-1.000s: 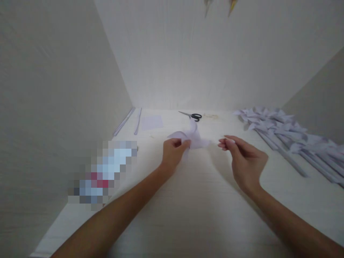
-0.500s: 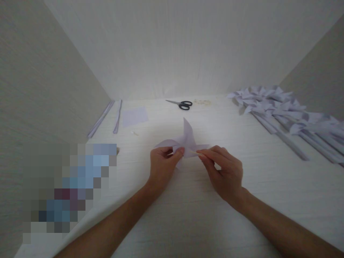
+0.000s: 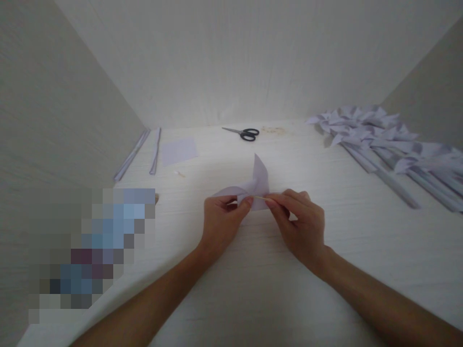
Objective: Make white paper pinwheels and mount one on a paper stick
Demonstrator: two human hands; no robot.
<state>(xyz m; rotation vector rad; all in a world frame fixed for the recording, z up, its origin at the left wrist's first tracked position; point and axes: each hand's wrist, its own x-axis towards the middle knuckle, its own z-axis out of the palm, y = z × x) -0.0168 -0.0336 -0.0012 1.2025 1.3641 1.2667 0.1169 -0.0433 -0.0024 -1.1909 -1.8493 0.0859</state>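
Observation:
A pale lilac paper pinwheel (image 3: 260,174) is in front of me, one blade pointing up and another reaching left. My left hand (image 3: 222,222) pinches it near the centre between thumb and fingers, covering part of the lower left. From the right, my right hand (image 3: 303,224) grips a thin light toothpick-like stick (image 3: 259,197) with thumb and forefinger. The stick's left tip meets the paper close to my left thumb; whether it passes through the paper cannot be seen.
Black-handled scissors (image 3: 248,134) lie at the back beside small scattered bits (image 3: 273,130). Left of them are a paper square (image 3: 180,151), a tiny white piece (image 3: 179,173) and rolled paper sticks (image 3: 155,152). Several finished pinwheels (image 3: 379,135) are piled at right. Walls enclose the back and sides.
The pinwheel has shifted and turned slightly, its upper blade now further right. My hands are closer together, and the stick lies nearer my left thumb. The view has tilted slightly.

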